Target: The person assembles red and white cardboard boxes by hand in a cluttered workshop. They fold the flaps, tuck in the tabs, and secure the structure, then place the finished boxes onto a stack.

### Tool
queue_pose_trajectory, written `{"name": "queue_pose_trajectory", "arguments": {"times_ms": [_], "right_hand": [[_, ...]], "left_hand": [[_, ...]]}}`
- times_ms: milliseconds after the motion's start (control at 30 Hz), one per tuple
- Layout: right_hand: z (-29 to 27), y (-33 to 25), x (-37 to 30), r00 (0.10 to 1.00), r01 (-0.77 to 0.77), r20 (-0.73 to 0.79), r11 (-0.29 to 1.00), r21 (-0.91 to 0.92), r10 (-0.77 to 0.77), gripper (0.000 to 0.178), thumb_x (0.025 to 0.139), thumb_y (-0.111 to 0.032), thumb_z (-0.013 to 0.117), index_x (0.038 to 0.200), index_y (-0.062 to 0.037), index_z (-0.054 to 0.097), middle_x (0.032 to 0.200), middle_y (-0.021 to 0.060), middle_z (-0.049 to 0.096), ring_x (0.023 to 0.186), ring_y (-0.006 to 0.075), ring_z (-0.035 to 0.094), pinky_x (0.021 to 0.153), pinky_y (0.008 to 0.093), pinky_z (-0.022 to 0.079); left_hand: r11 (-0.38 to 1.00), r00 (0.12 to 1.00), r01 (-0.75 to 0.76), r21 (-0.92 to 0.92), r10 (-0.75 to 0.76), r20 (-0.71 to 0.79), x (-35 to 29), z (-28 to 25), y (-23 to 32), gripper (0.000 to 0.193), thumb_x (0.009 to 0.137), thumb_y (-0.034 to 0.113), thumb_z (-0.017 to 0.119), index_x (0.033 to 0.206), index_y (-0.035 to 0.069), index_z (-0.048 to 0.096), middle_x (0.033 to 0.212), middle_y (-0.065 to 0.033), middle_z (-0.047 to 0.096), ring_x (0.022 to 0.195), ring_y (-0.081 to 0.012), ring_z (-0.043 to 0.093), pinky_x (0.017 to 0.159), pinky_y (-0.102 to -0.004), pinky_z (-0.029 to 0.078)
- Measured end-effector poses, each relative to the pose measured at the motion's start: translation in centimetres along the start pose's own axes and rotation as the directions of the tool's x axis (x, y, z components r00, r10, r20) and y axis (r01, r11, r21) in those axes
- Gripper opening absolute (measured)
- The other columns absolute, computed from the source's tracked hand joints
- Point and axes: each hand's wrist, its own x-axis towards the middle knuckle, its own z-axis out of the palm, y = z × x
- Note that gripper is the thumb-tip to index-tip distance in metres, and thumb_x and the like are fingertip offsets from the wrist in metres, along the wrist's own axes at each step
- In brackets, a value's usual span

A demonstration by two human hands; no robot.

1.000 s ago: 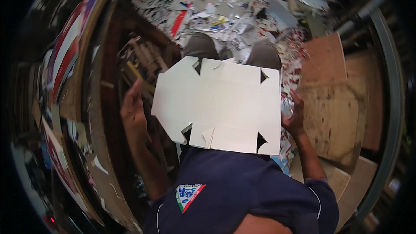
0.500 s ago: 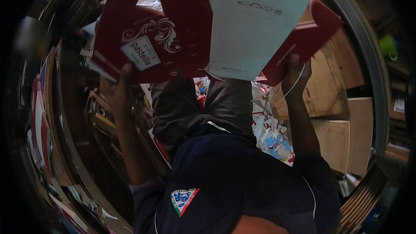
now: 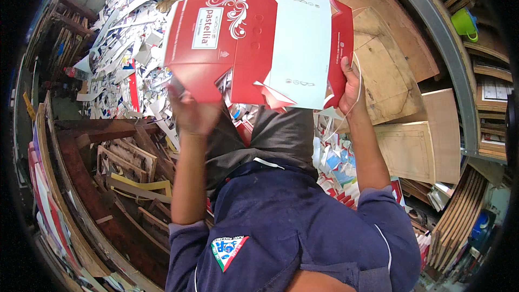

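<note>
A flat die-cut carton sheet [image 3: 254, 48], red with white scrollwork and a pale panel, is held up in front of my body. My right hand [image 3: 351, 89] is closed on the sheet's right edge, its thumb on the printed face and its other fingers hidden behind. A thin white cord [image 3: 359, 75] loops beside that hand. At the sheet's lower left corner is my left hand [image 3: 195, 112], smeared by motion, so I cannot tell whether it grips the corner. Small torn flaps [image 3: 277, 97] stick out along the lower edge.
Paper scraps [image 3: 121, 65] heap over the floor at the far left and between the legs. Wooden boards [image 3: 378, 65] lean at right beside a grey metal post [image 3: 469, 97]. A green cup [image 3: 465, 24] hangs there. Wooden frames [image 3: 130, 162] and stacked boards [image 3: 62, 184] stand at left.
The view has brightened. The carton sheet has shifted left and its face shows more squarely. My left hand has moved rightward from its left edge to the lower left corner; my right hand still grips it.
</note>
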Motion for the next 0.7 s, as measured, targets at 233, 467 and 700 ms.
{"name": "queue_pose_trajectory", "arguments": {"times_ms": [233,467,700], "right_hand": [[-0.5,4.9,-0.1,0.995,0.079,-0.048,0.987,-0.137,-0.086,0.045,0.103,-0.027,0.061,0.140,-0.0038,0.051,0.126,0.0080,0.063,0.111,0.0185,0.062,0.101,0.0336,0.049],[2.5,4.5,-1.4,0.997,0.076,0.032,0.997,-0.014,-0.075,0.046,0.105,-0.026,0.059,0.143,-0.0021,0.046,0.126,0.0100,0.062,0.112,0.0182,0.062,0.098,0.0349,0.051],[4.2,4.3,-1.8,0.979,0.197,-0.030,0.976,-0.088,-0.201,0.053,0.103,-0.027,0.062,0.146,-0.0023,0.042,0.130,0.0107,0.060,0.116,0.0218,0.061,0.101,0.0386,0.051]], "left_hand": [[0.868,0.847,0.162,0.469,0.122,-0.518,0.2,-2.4,-7.2,0.070,0.091,0.004,0.072,0.150,0.008,0.034,0.132,-0.0118,0.058,0.113,-0.0222,0.064,0.089,-0.0356,0.055],[0.935,0.887,0.184,0.303,-0.025,-0.460,-0.2,-3.6,-6.0,0.051,0.088,-0.003,0.068,0.136,-0.002,0.050,0.125,-0.0154,0.066,0.115,-0.0250,0.066,0.103,-0.0398,0.053],[0.928,0.899,0.234,0.289,-0.093,-0.429,-0.6,-4.5,-3.8,0.051,0.089,0.000,0.068,0.136,-0.008,0.050,0.131,-0.0200,0.064,0.120,-0.0296,0.064,0.109,-0.0460,0.049]]}}
